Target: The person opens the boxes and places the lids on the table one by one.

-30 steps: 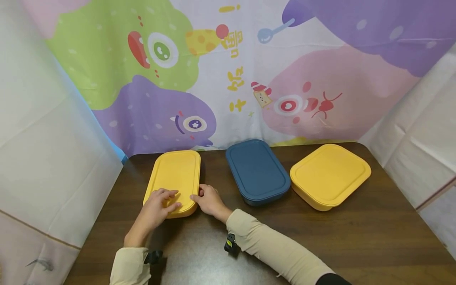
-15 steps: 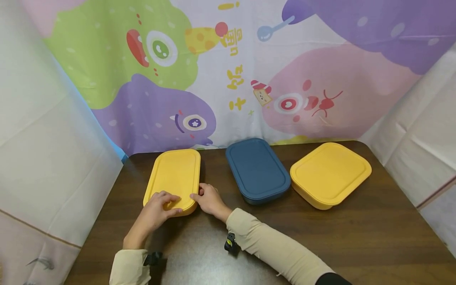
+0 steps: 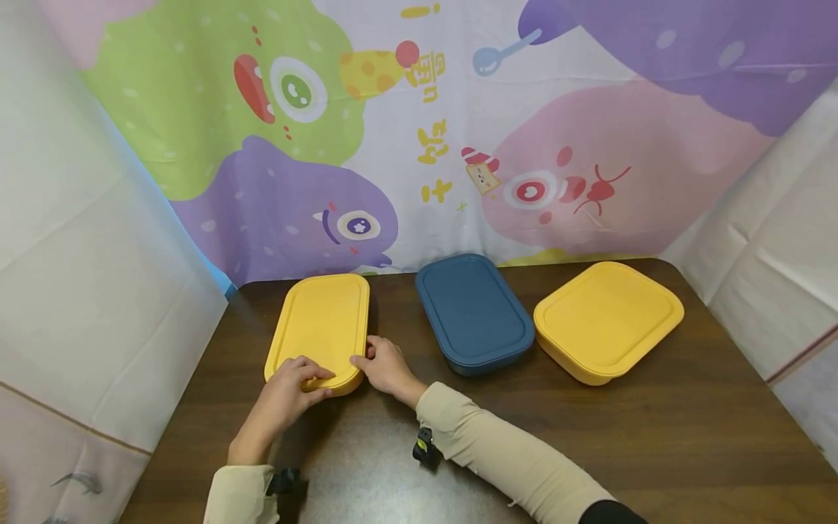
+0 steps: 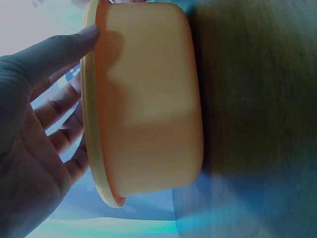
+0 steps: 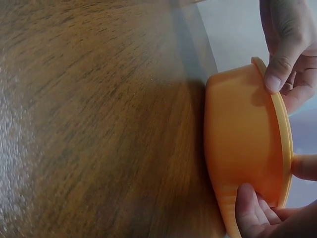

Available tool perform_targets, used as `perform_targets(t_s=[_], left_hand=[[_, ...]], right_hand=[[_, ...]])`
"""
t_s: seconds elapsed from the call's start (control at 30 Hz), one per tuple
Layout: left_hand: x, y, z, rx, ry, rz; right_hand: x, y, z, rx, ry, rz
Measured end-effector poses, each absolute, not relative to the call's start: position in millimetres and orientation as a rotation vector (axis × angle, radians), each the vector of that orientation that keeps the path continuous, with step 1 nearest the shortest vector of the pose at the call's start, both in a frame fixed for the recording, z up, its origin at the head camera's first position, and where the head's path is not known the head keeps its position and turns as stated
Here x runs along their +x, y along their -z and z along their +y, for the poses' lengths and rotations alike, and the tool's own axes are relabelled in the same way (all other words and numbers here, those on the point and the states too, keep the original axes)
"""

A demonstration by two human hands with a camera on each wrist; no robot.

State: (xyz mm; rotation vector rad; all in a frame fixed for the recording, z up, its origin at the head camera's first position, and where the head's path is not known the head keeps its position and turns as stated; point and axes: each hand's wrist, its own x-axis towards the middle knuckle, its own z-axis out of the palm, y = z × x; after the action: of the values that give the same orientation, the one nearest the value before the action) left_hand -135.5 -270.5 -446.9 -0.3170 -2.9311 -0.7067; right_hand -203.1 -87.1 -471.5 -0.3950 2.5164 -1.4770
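Observation:
A yellow lidded food container [image 3: 322,316] sits at the left of the table, its lid on. My left hand [image 3: 283,397] pinches the lid's near rim, thumb at the edge and fingers over the top. In the left wrist view that thumb [image 4: 62,53] lies against the rim, above the container's bare side wall [image 4: 148,109]. At the near right corner my right hand [image 3: 388,370] grips the container, thumb on the lid. The right wrist view shows the right hand's fingers [image 5: 247,206] curled under the rim against the side wall.
To the right stand a dark blue lidded container [image 3: 474,313] and a second yellow container [image 3: 609,320], close together. All rest on the dark wooden table [image 3: 589,444]. Behind it hangs a cartoon-printed cloth [image 3: 452,145], and pale sheets flank both sides.
My left fingers have drawn back toward the lid's near edge and closed in with the thumb at the rim. The right hand and all the containers have stayed put.

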Motion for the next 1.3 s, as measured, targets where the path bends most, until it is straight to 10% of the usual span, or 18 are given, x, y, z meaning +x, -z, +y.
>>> perform_targets(t_s=[1.3], left_hand=[[-132,454,-266,-0.344,0.703,-2.843]], right_hand=[[-193,483,-70,-0.675,1.110,2.575]])
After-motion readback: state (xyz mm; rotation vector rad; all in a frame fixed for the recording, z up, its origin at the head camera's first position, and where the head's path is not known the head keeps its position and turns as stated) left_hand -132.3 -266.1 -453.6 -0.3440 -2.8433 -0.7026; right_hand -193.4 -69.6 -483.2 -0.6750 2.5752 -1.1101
